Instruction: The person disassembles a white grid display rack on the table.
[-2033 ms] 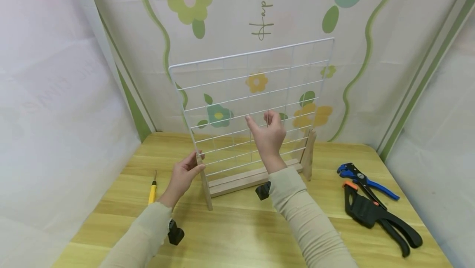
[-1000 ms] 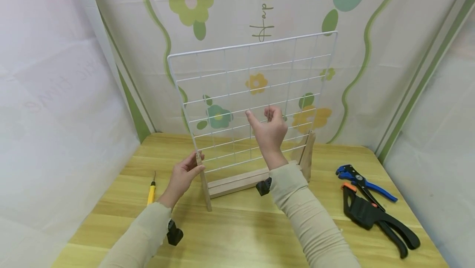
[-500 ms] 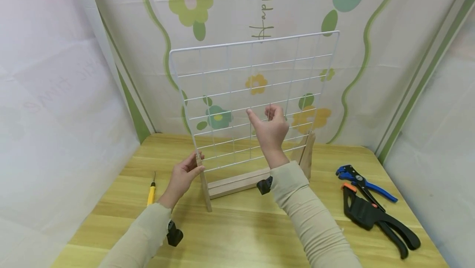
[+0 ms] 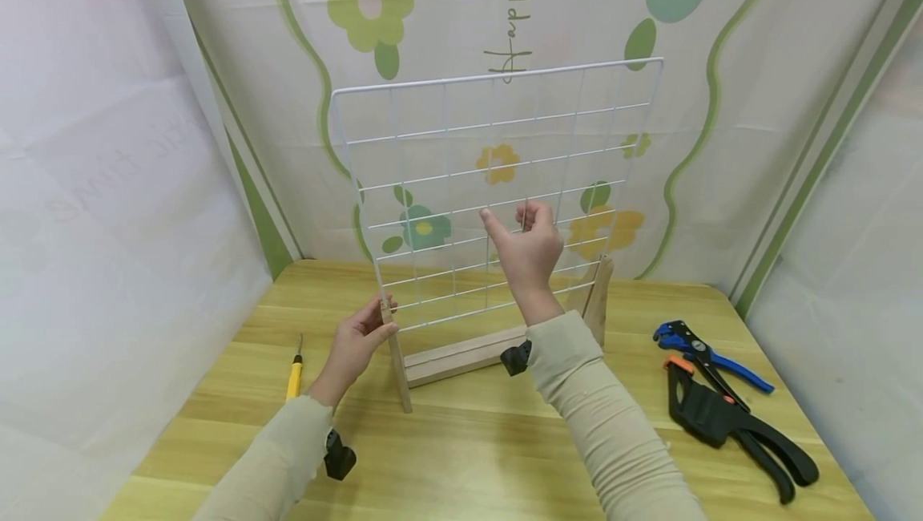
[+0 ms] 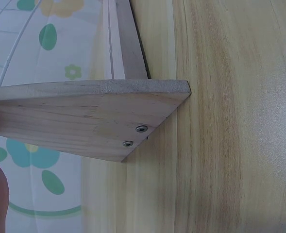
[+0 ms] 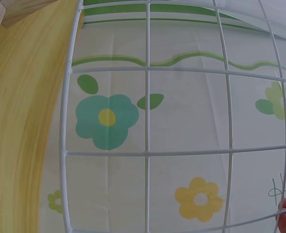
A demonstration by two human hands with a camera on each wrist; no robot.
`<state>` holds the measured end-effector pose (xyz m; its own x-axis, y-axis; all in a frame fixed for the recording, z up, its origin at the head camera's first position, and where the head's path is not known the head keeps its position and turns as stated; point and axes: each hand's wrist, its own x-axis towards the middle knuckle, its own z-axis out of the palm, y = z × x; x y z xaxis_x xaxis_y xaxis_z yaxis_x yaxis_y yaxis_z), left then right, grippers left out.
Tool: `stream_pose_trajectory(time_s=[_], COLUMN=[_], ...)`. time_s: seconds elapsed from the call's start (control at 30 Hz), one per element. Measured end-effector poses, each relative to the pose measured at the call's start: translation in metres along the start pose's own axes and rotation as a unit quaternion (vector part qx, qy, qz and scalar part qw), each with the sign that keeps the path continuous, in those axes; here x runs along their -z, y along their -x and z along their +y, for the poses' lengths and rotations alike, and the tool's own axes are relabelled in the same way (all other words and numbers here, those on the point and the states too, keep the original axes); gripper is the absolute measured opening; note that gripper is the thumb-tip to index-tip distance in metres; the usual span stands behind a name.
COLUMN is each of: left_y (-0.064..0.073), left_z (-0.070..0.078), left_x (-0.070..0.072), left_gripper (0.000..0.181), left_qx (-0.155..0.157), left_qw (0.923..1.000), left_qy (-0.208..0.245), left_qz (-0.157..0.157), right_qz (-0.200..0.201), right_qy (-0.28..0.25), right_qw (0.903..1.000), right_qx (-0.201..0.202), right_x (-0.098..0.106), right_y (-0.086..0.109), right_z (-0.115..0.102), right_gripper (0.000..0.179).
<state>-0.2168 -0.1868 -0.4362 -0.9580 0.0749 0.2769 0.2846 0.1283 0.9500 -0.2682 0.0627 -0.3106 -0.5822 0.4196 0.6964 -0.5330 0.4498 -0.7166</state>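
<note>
In the head view, a white wire grid panel (image 4: 497, 76) stands between the left wooden side piece (image 4: 399, 369) and the right wooden side piece (image 4: 597, 308) of a stand, leaning a little. A wooden crossbar (image 4: 465, 358) joins the two sides low down. My left hand (image 4: 353, 343) holds the top of the left side piece, thumb in front and fingers behind. Around an upright wire near the panel's middle curl the fingers of my right hand (image 4: 530, 256), its thumb raised. Two metal fasteners (image 5: 141, 129) show on the side piece's outer face in the left wrist view.
On the wooden table (image 4: 461, 457), a yellow-handled tool with a thin hooked tip (image 4: 295, 377) lies left. Blue-handled pliers (image 4: 710, 353) and a black tool with an orange tip (image 4: 721, 413) lie right. A flowered curtain (image 4: 433, 16) hangs close behind the panel.
The panel's top edge has risen in the head view, most at its left end, as the panel swings more level across the stand. My right hand has moved slightly up with it; the left stays put.
</note>
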Motion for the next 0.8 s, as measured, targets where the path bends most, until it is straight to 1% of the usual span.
stream_pose_trajectory(time_s=[0.23,0.37,0.53,0.8], left_y=[0.0003,-0.0001,-0.0008,0.0008], left_z=[0.0004,-0.0004,-0.0015,-0.0008], left_x=[0.0009,0.0008,0.0007,0.0024], left_gripper=[0.058,0.058,0.057,0.057], left_qx=[0.001,0.002,-0.007,-0.008], left_qw=[0.9999,1.0000,1.0000,0.9999], left_qy=[0.007,0.006,0.000,-0.007], left_qz=[-0.008,-0.006,-0.004,-0.009], right_qz=[0.006,0.007,0.008,0.009], right_qy=[0.003,0.006,0.011,0.012], right_qw=[0.9999,0.9999,0.9998,0.9999], right_qx=[0.011,0.012,0.015,0.005], right_x=[-0.0005,-0.0005,-0.0007,-0.0004], right_y=[-0.0009,-0.0015,-0.0038,-0.0056], right_z=[0.0009,0.0012,0.0016,0.0004], right_gripper=[0.050,0.050,0.050,0.049])
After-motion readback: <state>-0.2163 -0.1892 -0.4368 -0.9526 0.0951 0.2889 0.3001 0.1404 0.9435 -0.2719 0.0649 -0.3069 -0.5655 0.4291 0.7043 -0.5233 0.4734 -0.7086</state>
